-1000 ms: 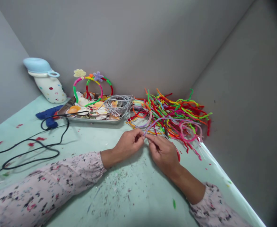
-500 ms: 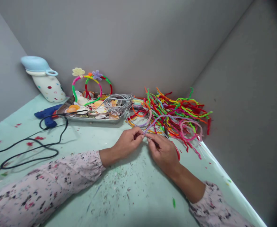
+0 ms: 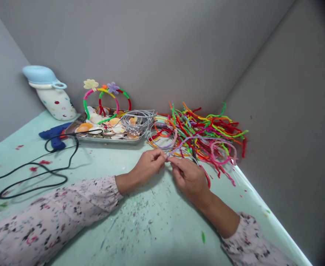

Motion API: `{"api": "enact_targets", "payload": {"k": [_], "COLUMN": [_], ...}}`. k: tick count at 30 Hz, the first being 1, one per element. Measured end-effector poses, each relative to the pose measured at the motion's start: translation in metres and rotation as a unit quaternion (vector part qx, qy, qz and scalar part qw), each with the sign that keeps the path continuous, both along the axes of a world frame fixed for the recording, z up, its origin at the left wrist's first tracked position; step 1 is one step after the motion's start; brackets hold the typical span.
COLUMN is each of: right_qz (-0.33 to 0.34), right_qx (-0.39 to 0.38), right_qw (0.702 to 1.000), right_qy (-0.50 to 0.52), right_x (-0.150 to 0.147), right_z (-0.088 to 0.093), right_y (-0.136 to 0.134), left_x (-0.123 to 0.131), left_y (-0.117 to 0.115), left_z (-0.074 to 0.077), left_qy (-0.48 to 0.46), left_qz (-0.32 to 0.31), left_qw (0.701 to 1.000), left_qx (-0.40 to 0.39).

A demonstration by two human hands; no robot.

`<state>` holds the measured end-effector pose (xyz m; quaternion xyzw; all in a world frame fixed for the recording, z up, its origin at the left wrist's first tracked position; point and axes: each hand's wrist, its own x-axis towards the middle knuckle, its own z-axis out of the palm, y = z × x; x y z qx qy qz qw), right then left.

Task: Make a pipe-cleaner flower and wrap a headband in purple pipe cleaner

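Note:
A lilac pipe cleaner (image 3: pixel 182 141) runs from between my fingertips up and to the right, over the pile of coloured pipe cleaners. My left hand (image 3: pixel 149 166) pinches its near end, thumb against the fingers. Right beside it, my right hand (image 3: pixel 191 180) is closed too, its index finger and thumb at the same spot. What lies between the fingertips is mostly covered. Behind my right hand show the red handles of scissors (image 3: pixel 207 176), their dark blade partly hidden. A coil of grey wire (image 3: pixel 153 137) lies just beyond my hands.
A metal tray (image 3: pixel 107 139) holds shells, grey wire and two pipe-cleaner hoops with flowers. Left of it lie a blue glue gun (image 3: pixel 55 135) with a black cord (image 3: pixel 65 162) and a leaning white bottle (image 3: pixel 54 99). The pipe-cleaner pile (image 3: pixel 207 129) sits against the wall.
My left hand has turned slightly at the pinch, and its fingers sit a little differently. Both hands stay together on the lilac pipe cleaner. The whole view has shifted slightly.

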<state>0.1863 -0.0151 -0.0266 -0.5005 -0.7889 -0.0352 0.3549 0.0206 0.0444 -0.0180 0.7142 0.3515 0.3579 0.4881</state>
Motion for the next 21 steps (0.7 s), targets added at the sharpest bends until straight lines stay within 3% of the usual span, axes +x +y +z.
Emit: {"api": "enact_targets", "payload": {"k": [14,21], "right_qz": [-0.005,-0.002], "right_qx": [0.012,-0.023], "right_qw": [1.000,0.999], "right_qy": [-0.022,-0.030], "right_x": [0.001,0.000], "right_z": [-0.001,-0.004], "right_y": [0.001,0.001], "left_x": [0.001,0.002], "left_y": [0.007,0.009], "left_z": [0.008,0.010], "left_qy": [-0.025,-0.003], "left_qz": [-0.010,-0.016], "left_qw": [0.988,0.986], "left_qx": [-0.151,-0.165]}}
